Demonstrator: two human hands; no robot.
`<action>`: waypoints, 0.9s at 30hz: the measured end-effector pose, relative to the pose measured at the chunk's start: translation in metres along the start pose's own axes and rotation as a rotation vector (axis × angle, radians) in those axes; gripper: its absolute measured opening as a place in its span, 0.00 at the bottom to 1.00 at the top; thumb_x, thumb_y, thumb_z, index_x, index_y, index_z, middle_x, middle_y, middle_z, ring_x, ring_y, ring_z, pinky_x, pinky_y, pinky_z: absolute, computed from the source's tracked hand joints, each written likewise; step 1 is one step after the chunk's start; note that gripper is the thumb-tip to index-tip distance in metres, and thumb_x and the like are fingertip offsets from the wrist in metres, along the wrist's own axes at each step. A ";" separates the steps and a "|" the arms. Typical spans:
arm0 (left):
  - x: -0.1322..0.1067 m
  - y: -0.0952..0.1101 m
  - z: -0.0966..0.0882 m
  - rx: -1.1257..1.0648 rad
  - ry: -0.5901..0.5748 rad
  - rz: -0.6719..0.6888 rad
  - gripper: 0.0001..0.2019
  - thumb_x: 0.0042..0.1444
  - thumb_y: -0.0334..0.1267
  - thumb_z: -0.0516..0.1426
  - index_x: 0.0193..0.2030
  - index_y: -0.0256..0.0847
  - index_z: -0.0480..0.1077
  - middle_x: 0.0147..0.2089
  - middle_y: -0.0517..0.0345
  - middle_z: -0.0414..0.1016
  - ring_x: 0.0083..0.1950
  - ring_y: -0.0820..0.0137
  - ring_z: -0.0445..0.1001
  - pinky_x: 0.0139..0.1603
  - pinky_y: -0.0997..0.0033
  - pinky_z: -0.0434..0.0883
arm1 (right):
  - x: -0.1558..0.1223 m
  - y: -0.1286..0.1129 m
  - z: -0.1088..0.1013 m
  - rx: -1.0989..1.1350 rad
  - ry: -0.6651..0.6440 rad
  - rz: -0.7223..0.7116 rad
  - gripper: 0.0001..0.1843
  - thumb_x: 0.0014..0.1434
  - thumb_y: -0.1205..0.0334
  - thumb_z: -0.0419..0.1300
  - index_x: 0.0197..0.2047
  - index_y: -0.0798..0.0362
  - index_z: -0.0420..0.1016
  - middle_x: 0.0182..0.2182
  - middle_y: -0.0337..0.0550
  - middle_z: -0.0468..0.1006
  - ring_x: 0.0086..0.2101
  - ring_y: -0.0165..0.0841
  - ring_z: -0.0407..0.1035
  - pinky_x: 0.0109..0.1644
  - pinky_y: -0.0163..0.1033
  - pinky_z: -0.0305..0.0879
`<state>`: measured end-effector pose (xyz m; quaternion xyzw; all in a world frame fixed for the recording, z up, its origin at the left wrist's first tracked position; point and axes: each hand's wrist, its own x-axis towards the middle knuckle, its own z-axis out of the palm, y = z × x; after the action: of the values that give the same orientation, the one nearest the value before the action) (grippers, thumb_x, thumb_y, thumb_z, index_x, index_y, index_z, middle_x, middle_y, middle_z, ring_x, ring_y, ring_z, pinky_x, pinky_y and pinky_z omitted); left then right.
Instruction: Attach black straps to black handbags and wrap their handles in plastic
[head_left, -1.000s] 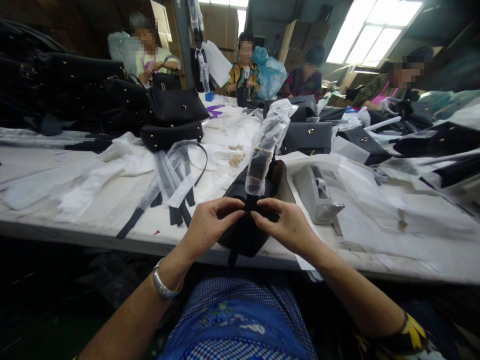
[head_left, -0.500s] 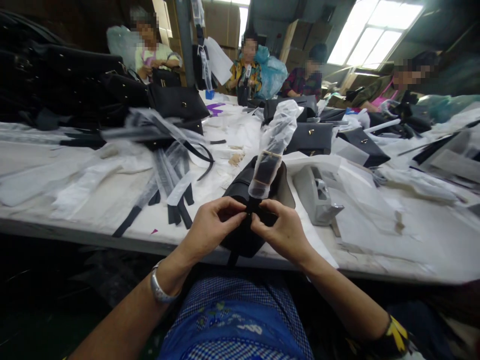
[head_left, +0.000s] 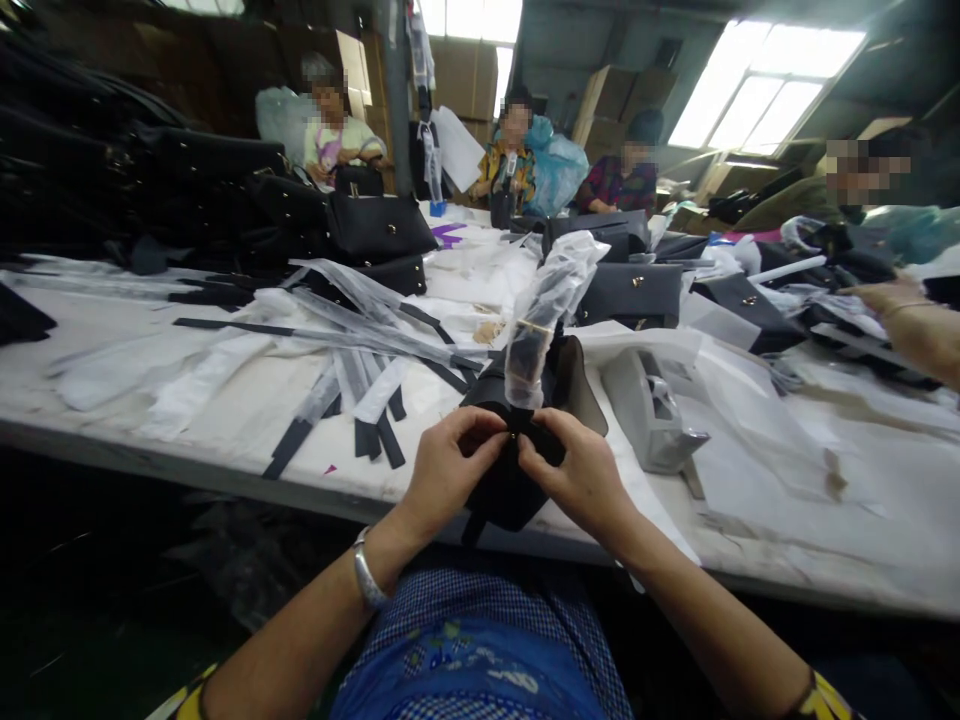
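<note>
A small black bag (head_left: pixel 510 490) rests at the near edge of the white table (head_left: pixel 225 390), right in front of me. Its strap stands upright, wrapped in a clear plastic sleeve (head_left: pixel 547 305). My left hand (head_left: pixel 450 470) and my right hand (head_left: pixel 581 475) meet at the base of that strap, fingers pinched on a small fitting of the bag. A silver bracelet sits on my left wrist.
Black straps in plastic sleeves (head_left: pixel 360 345) lie spread to the left. A grey tape dispenser (head_left: pixel 652 405) stands to the right. Black handbags (head_left: pixel 375 225) are piled at the back left. Several people sit across the table; another person's arm (head_left: pixel 911 320) reaches in at the right.
My hands stay pinched on the bag's strap base. More sleeved straps have been laid onto the table at the left. A co-worker's arm has come into view at the right.
</note>
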<state>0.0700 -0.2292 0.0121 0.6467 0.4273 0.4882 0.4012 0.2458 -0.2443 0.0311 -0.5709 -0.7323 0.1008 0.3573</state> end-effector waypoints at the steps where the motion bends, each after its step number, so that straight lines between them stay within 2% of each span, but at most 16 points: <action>1: -0.005 0.000 0.003 0.008 0.039 0.015 0.06 0.60 0.38 0.60 0.42 0.41 0.75 0.40 0.56 0.79 0.42 0.67 0.78 0.46 0.68 0.75 | 0.001 0.001 -0.001 -0.011 -0.006 -0.024 0.10 0.59 0.60 0.61 0.43 0.52 0.75 0.39 0.46 0.81 0.40 0.40 0.76 0.46 0.42 0.72; 3: -0.019 -0.002 0.007 0.023 0.095 0.034 0.08 0.62 0.38 0.59 0.46 0.42 0.74 0.44 0.54 0.78 0.45 0.66 0.77 0.48 0.66 0.74 | -0.004 0.001 -0.006 -0.017 0.016 -0.102 0.10 0.61 0.59 0.61 0.46 0.52 0.74 0.41 0.48 0.80 0.42 0.41 0.76 0.47 0.44 0.72; 5: -0.036 -0.005 0.009 0.045 0.107 0.033 0.11 0.61 0.39 0.59 0.50 0.44 0.72 0.47 0.54 0.77 0.47 0.65 0.76 0.48 0.65 0.74 | -0.018 0.001 -0.010 -0.031 0.131 -0.186 0.13 0.61 0.60 0.61 0.50 0.51 0.73 0.46 0.50 0.79 0.48 0.43 0.74 0.53 0.48 0.71; 7: -0.052 -0.010 0.008 0.063 0.082 0.009 0.15 0.59 0.39 0.62 0.52 0.45 0.72 0.47 0.54 0.76 0.46 0.65 0.76 0.47 0.66 0.74 | -0.041 0.002 -0.013 -0.042 0.293 -0.235 0.17 0.60 0.64 0.62 0.53 0.47 0.72 0.49 0.49 0.79 0.52 0.45 0.72 0.57 0.51 0.68; 9: -0.063 -0.016 0.002 0.059 0.038 -0.045 0.14 0.57 0.37 0.63 0.50 0.44 0.73 0.44 0.55 0.77 0.44 0.66 0.76 0.45 0.67 0.74 | -0.066 0.003 -0.010 -0.008 0.365 -0.208 0.15 0.60 0.67 0.62 0.50 0.43 0.74 0.45 0.45 0.81 0.48 0.44 0.74 0.56 0.50 0.69; 12: -0.067 -0.022 -0.011 0.013 -0.047 -0.146 0.09 0.55 0.38 0.64 0.43 0.42 0.76 0.40 0.56 0.79 0.42 0.66 0.77 0.43 0.69 0.74 | -0.093 0.002 0.004 0.106 0.162 -0.011 0.09 0.61 0.60 0.61 0.45 0.42 0.78 0.41 0.42 0.83 0.41 0.42 0.79 0.47 0.44 0.76; 15: -0.059 -0.023 -0.024 -0.002 -0.182 -0.177 0.11 0.54 0.43 0.65 0.41 0.41 0.78 0.39 0.54 0.81 0.41 0.64 0.78 0.43 0.69 0.74 | -0.098 -0.003 0.019 0.245 -0.056 0.242 0.18 0.61 0.50 0.60 0.52 0.45 0.77 0.28 0.41 0.83 0.27 0.39 0.79 0.33 0.39 0.77; 17: -0.051 -0.021 -0.029 0.031 -0.280 -0.133 0.13 0.53 0.46 0.66 0.41 0.40 0.80 0.38 0.53 0.82 0.40 0.63 0.79 0.43 0.68 0.74 | -0.094 -0.009 0.024 0.336 -0.097 0.378 0.23 0.60 0.45 0.60 0.53 0.48 0.76 0.20 0.37 0.79 0.21 0.37 0.75 0.28 0.37 0.74; 18: -0.047 -0.020 -0.030 0.050 -0.329 -0.092 0.13 0.53 0.46 0.66 0.41 0.41 0.80 0.38 0.53 0.82 0.40 0.63 0.79 0.43 0.68 0.73 | -0.091 -0.012 0.025 0.382 -0.098 0.422 0.23 0.59 0.43 0.60 0.52 0.48 0.77 0.19 0.37 0.78 0.21 0.36 0.74 0.27 0.36 0.73; 21: -0.035 -0.014 -0.034 0.075 -0.490 0.057 0.12 0.57 0.46 0.62 0.41 0.41 0.81 0.37 0.51 0.82 0.39 0.64 0.79 0.43 0.70 0.72 | -0.083 -0.018 0.026 0.500 -0.124 0.468 0.22 0.54 0.41 0.63 0.44 0.48 0.80 0.25 0.40 0.80 0.24 0.37 0.75 0.27 0.36 0.73; 23: -0.025 -0.013 -0.041 0.056 -0.632 0.083 0.13 0.59 0.47 0.61 0.40 0.40 0.82 0.38 0.51 0.82 0.39 0.64 0.79 0.42 0.70 0.72 | -0.078 -0.017 0.025 0.527 -0.177 0.469 0.18 0.52 0.43 0.64 0.38 0.47 0.80 0.25 0.40 0.80 0.27 0.38 0.76 0.30 0.36 0.73; 25: -0.012 -0.017 -0.051 -0.002 -0.770 -0.002 0.14 0.59 0.47 0.61 0.40 0.40 0.82 0.38 0.51 0.82 0.39 0.64 0.79 0.42 0.71 0.72 | -0.074 -0.015 0.025 0.537 -0.248 0.446 0.16 0.52 0.44 0.65 0.34 0.48 0.80 0.26 0.41 0.80 0.29 0.39 0.76 0.34 0.36 0.74; 27: 0.005 -0.024 -0.061 -0.075 -0.816 -0.152 0.15 0.58 0.48 0.60 0.38 0.38 0.81 0.35 0.51 0.82 0.38 0.64 0.80 0.41 0.71 0.73 | -0.074 -0.013 0.030 0.575 -0.277 0.418 0.16 0.52 0.44 0.65 0.34 0.48 0.81 0.30 0.43 0.81 0.33 0.40 0.77 0.38 0.37 0.74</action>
<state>0.0076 -0.2109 0.0031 0.7387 0.2614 0.1760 0.5958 0.2236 -0.3076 -0.0136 -0.5652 -0.5832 0.4490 0.3726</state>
